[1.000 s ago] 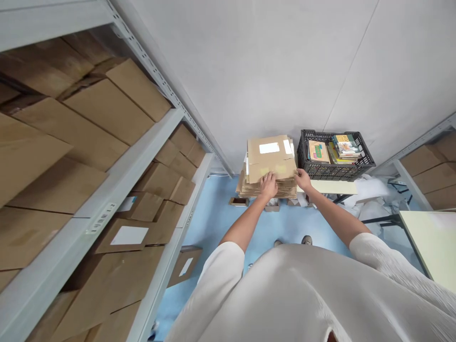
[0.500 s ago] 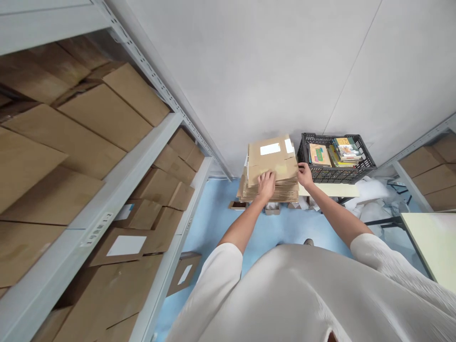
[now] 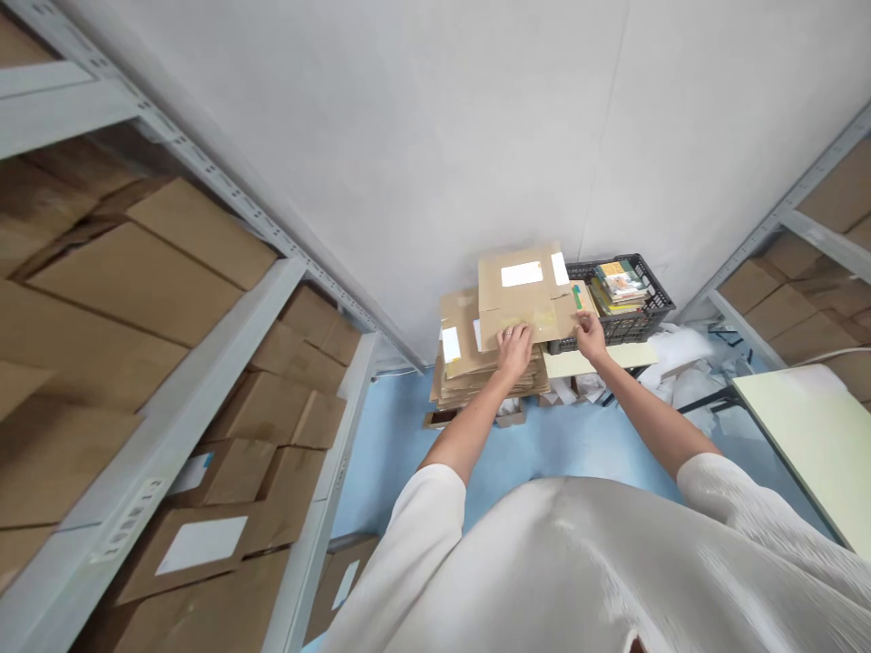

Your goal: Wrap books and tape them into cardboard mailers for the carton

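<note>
A flattened cardboard box (image 3: 507,307) with white labels is held between both hands, tilted above a stack of flattened cardboard (image 3: 463,372). My left hand (image 3: 515,349) grips its near edge, thumb side hidden beneath. My right hand (image 3: 589,334) pinches the near right corner. The sheet overlaps the left part of a black plastic crate (image 3: 630,326), which holds several books (image 3: 621,280). Both crate and stack stand on a low pale table (image 3: 595,360).
Metal shelving (image 3: 204,381) full of cardboard boxes runs along the left. Another shelf (image 3: 826,238) with boxes stands at the right, near a pale table (image 3: 809,435). White plastic wrapping (image 3: 684,349) lies under and beside the low table.
The top cardboard sheet has come off the stack and moved right with both hands, uncovering another labelled sheet. The camera view has turned slightly right.
</note>
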The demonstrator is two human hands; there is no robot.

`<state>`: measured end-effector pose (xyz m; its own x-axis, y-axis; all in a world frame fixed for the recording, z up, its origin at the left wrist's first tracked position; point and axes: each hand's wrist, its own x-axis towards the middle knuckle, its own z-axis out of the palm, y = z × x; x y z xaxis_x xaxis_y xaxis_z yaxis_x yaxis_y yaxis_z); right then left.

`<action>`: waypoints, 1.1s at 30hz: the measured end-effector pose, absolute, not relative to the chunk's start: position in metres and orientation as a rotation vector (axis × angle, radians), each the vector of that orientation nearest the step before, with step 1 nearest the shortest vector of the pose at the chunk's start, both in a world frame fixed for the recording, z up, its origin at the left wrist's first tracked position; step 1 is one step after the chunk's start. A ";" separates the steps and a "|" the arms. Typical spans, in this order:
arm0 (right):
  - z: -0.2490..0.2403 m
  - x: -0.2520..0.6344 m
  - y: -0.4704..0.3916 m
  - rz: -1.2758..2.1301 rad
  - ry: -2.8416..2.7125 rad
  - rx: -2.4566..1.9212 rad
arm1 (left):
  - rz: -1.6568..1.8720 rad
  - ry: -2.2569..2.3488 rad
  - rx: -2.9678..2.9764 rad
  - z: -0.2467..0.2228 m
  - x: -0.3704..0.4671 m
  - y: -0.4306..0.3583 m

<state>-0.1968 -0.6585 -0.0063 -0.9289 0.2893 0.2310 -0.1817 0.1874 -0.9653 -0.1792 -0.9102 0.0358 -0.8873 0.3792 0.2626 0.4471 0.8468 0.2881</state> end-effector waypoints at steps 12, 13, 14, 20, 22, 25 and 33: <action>0.000 -0.077 -0.455 1.390 -2.183 -0.501 | -0.440 -2.854 -1.094 0.048 -0.149 -0.693; -0.002 -0.062 -0.434 1.361 -2.189 -0.542 | -0.437 -2.851 -1.137 0.047 -0.143 -0.670; -0.004 -0.046 -0.414 1.334 -2.196 -0.581 | -0.437 -2.843 -1.182 0.046 -0.135 -0.647; -0.016 0.060 -0.301 1.192 -2.183 -0.813 | -0.440 -2.755 -1.503 0.029 -0.081 -0.508; -0.020 0.096 -0.271 1.158 -2.149 -0.894 | -0.435 -2.725 -1.619 0.024 -0.060 -0.466; -0.027 0.148 -0.235 1.110 -2.087 -1.029 | -0.429 -2.663 -1.792 0.018 -0.031 -0.407; -0.052 0.250 -0.178 1.007 -1.842 -1.364 | -0.359 -2.444 -2.227 -0.001 0.023 -0.285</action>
<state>0.2500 -0.1784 -0.0525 -0.2676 0.9626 0.0435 0.4831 0.1731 -0.8583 0.0233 -0.2854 -0.0014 -0.0938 0.9956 0.0091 0.9560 0.0875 0.2800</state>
